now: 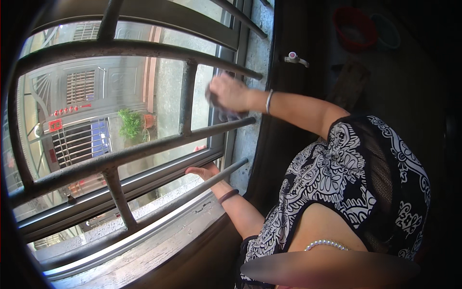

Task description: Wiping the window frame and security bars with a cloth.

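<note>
My right hand (232,94), a silver bangle on its wrist, reaches between the metal bars with its fingers closed round a dark, bunched cloth (211,98). Hand and cloth are smeared by motion beside the glass and the upright edge of the window sash. Lower down, my left hand (206,171) holds the sash's grey metal frame (168,172). Its thumb shows on the near side of the frame, and fingertips show past the far edge. A dark band circles that wrist.
Rusty window bars (110,159) cross in front of the sash. A worn white sill (144,245) runs below. On the dark side are a wall tap (296,59) and a red basin (355,29). Outside stand a potted plant (130,124) and a barred facade.
</note>
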The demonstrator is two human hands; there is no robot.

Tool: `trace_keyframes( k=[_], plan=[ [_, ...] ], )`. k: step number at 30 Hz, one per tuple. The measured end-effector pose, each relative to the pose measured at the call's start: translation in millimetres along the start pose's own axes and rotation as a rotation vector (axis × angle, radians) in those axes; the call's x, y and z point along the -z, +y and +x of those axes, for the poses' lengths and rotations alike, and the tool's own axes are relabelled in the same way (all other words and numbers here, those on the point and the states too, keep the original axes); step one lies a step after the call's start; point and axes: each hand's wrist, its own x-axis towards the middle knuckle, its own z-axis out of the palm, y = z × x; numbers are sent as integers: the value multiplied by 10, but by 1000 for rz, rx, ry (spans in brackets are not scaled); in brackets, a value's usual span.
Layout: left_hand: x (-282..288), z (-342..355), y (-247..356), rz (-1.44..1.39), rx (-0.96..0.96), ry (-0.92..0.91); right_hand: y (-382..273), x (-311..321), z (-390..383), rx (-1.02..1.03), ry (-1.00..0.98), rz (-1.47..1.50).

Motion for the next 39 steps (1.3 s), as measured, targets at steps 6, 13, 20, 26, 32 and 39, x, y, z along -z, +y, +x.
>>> trace_keyframes(
  k=[6,13,20,26,32,39],
  plan=[
    [-75,15,44,-5,20,-44,-52,105,-25,-42,-88,527],
    [-501,121,91,59,36,78,-68,297,-341,-279,90,1117],
    [-772,810,352,622,187,-561,-192,528,-417,-3,13,724],
    [-1642,1036,619,777,286,-616,-104,514,-404,74,91,631],
    [-1739,1039,609,428,246,-831,-83,465,-422,139,44,641],
    [-2412,1259,497,669,204,-810,-94,483,-342,335,-77,374]
  ],
)
